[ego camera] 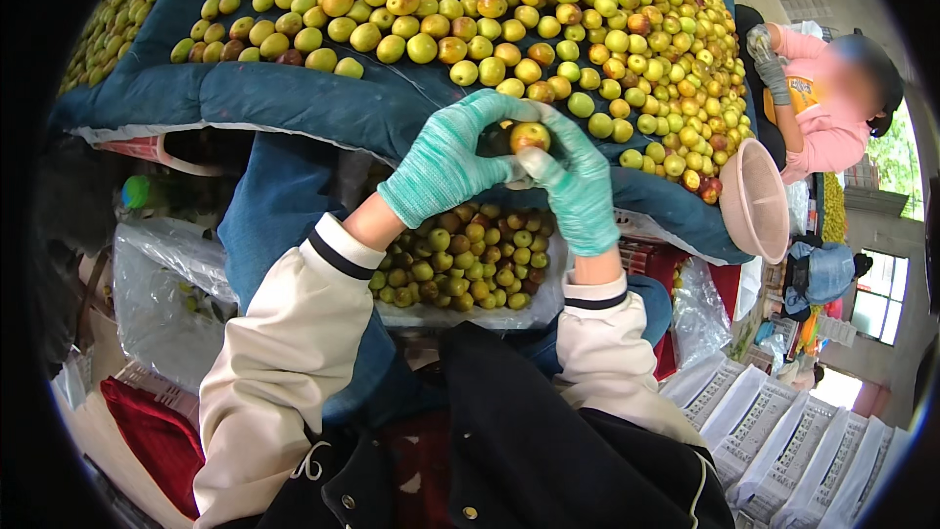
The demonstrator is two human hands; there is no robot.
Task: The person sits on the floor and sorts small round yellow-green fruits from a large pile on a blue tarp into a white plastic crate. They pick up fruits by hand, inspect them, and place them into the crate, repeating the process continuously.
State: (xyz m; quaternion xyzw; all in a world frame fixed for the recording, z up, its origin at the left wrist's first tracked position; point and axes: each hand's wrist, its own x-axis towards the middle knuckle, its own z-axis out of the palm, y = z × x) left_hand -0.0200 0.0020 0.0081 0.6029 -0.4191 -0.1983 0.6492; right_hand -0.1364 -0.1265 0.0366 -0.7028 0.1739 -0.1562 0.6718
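Observation:
A yellow-brown jujube (pixel 530 137) sits between my two gloved hands, its stem end facing up. My right hand (pixel 582 180), in a mint-green knit glove, grips it with the thumb along its near side. My left hand (pixel 455 158), gloved alike, curves around from the other side, its fingertips close to the right hand's; whether its fingers also press the fruit is hidden. Beyond them many green, yellow and reddish jujubes (pixel 421 48) lie spread on a padded blue cloth (pixel 308 99). Below my wrists, a plastic-lined container holds more jujubes (pixel 470 257).
A pink plastic basket (pixel 756 200) leans at the cloth's right edge. Plastic bags (pixel 172 301) lie at left. White-lined crates (pixel 778 426) line the lower right. A person in a pink top (pixel 826 99) sits at right; another in blue (pixel 822 278) is farther off.

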